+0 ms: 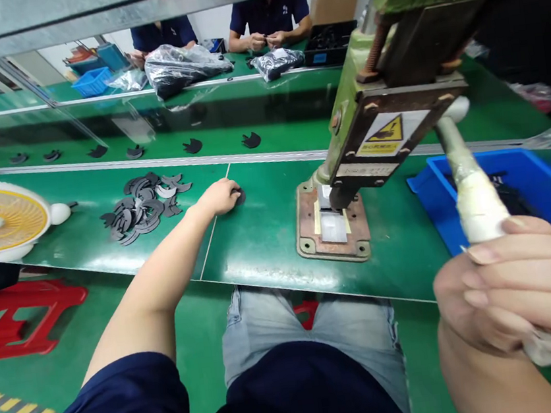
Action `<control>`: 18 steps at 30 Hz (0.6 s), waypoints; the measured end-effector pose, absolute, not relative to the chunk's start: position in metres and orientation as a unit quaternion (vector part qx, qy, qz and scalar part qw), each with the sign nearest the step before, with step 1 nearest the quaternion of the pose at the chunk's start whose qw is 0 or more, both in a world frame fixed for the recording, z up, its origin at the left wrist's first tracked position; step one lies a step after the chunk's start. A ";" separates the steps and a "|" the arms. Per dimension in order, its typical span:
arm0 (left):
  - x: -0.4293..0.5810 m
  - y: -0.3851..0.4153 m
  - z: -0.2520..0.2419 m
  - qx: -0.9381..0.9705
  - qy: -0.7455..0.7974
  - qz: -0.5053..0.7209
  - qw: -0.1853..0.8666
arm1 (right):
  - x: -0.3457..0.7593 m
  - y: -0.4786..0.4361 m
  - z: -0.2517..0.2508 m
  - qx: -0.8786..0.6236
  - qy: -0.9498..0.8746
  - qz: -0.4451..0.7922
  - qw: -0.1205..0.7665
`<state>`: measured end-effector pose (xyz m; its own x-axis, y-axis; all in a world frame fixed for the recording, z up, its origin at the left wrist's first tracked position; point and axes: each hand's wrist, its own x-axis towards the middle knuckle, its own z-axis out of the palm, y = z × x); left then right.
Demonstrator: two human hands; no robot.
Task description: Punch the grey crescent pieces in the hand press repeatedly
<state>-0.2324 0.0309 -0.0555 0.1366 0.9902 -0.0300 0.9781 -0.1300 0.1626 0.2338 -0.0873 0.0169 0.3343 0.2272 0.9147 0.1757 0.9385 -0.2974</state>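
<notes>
Your counter (255, 252) carries the press (347, 75), with the blue bin (428, 199) to its right. Your right hand (522, 278) is wrapped around the lever (471, 177). Between pile (141, 208) and press, your left hand (219, 197) curls over a dark part (241, 197); I cannot tell whether it grips.

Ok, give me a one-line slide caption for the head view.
Right hand gripping a white-wrapped lever, left hand touching a dark piece on the green workbench.

A navy short-sleeved shirt (307, 395) is worn with faded light-blue jeans (253, 325).
</notes>
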 end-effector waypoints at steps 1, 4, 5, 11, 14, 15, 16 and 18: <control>-0.222 0.022 -0.056 0.756 0.646 0.062 0.085 | 0.233 -0.090 0.021 -0.137 -0.595 -0.025 0.792; -0.202 -0.003 -0.056 0.742 0.649 0.109 0.126 | 0.234 -0.105 0.031 -0.164 -0.674 -0.033 0.719; -0.199 -0.011 -0.055 0.732 0.657 0.120 0.139 | 0.235 -0.110 0.034 -0.195 -0.689 -0.016 0.697; -0.198 -0.046 -0.050 0.699 0.692 0.121 0.132 | 0.236 -0.121 0.039 -0.204 -0.699 0.008 0.685; -0.193 -0.051 -0.052 0.706 0.691 0.103 0.115 | 0.234 -0.119 0.039 -0.195 -0.697 0.008 0.690; -0.189 -0.051 -0.053 0.715 0.684 0.101 0.107 | 0.234 -0.118 0.039 -0.194 -0.696 0.009 0.692; -0.186 -0.051 -0.054 0.723 0.676 0.102 0.101 | 0.234 -0.117 0.039 -0.193 -0.693 0.010 0.694; -0.178 -0.051 -0.056 0.725 0.671 0.108 0.111 | 0.234 -0.116 0.038 -0.182 -0.693 0.010 0.697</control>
